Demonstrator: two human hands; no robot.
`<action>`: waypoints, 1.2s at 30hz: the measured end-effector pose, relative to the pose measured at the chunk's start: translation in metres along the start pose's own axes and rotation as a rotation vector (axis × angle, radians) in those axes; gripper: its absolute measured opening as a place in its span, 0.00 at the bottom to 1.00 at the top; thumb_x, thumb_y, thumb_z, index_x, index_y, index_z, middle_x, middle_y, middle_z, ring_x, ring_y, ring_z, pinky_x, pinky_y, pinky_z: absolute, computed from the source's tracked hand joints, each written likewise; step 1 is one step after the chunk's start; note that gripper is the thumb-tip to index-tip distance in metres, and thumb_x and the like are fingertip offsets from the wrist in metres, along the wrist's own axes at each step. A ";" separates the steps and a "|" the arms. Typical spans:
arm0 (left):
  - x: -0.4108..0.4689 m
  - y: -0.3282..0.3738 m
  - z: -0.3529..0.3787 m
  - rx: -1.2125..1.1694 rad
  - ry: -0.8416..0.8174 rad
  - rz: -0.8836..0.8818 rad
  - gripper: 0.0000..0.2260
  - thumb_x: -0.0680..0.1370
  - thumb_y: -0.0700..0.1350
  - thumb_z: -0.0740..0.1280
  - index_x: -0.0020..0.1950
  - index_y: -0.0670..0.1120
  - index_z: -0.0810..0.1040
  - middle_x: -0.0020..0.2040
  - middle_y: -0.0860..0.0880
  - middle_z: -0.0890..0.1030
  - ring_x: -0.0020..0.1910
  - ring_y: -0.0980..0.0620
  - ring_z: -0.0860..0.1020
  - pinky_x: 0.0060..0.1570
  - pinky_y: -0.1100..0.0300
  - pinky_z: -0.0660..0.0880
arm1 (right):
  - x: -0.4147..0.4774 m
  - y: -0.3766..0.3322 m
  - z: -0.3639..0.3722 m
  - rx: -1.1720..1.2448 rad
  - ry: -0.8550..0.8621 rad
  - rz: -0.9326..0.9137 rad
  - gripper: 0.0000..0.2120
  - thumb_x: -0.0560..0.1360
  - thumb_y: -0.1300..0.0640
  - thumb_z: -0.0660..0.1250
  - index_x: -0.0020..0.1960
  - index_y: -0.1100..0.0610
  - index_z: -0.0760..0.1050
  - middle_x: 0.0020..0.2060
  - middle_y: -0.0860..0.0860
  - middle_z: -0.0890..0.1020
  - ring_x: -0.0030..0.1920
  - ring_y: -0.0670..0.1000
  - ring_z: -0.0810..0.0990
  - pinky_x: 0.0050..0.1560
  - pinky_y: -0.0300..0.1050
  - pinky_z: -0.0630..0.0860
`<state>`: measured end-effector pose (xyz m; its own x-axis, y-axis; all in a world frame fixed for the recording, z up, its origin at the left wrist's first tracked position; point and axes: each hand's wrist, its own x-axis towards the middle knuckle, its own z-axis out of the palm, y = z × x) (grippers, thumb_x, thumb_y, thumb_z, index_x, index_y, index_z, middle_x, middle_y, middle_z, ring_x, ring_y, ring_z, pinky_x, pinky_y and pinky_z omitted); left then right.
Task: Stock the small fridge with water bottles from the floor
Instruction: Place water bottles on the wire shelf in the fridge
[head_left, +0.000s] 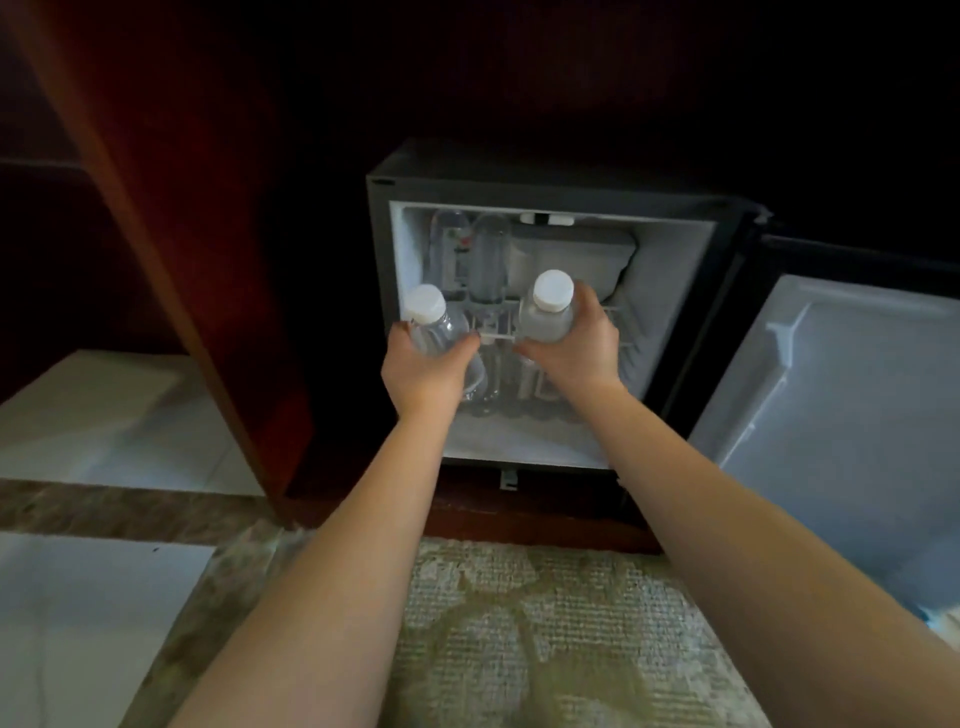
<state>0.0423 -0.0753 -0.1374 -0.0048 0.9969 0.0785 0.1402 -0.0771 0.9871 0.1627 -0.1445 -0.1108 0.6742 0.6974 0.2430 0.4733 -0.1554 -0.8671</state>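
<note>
At frame centre, inside open mini fridge (675, 244): left hand (423, 371) gripping one water bottle (434, 325), right hand (574, 348) gripping another (548, 312), both nearing wire shelf (621, 317). Several stocked bottles (488, 260) already standing behind; remaining floor supply not showing.

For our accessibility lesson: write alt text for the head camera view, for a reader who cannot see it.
A person holds a white-capped water bottle in each hand, left hand and right hand, at the mouth of an open small fridge. More bottles already lie on its wire shelf; the door is swung open to the right.
</note>
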 end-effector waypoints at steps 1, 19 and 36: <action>0.003 -0.007 0.008 -0.029 0.016 -0.010 0.27 0.67 0.49 0.76 0.62 0.44 0.73 0.56 0.50 0.78 0.54 0.51 0.77 0.51 0.60 0.72 | 0.009 0.006 0.000 0.003 0.020 -0.025 0.33 0.66 0.61 0.77 0.66 0.54 0.68 0.51 0.43 0.72 0.52 0.42 0.69 0.47 0.33 0.66; 0.045 -0.058 0.086 -0.045 -0.041 0.056 0.26 0.66 0.50 0.77 0.61 0.49 0.74 0.47 0.57 0.75 0.50 0.55 0.74 0.53 0.59 0.71 | 0.161 0.065 0.009 0.057 0.129 0.133 0.32 0.66 0.62 0.77 0.65 0.52 0.67 0.55 0.48 0.77 0.57 0.49 0.77 0.49 0.36 0.73; 0.055 -0.072 0.086 -0.084 -0.078 0.031 0.20 0.65 0.47 0.78 0.52 0.52 0.74 0.46 0.56 0.80 0.45 0.59 0.79 0.49 0.61 0.76 | 0.190 0.105 0.023 -0.089 0.043 0.135 0.36 0.67 0.56 0.77 0.69 0.57 0.63 0.61 0.52 0.76 0.60 0.52 0.77 0.43 0.36 0.74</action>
<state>0.1172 -0.0136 -0.2164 0.0758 0.9920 0.1012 0.0559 -0.1055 0.9928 0.3271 -0.0122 -0.1656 0.7580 0.6355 0.1472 0.4238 -0.3083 -0.8517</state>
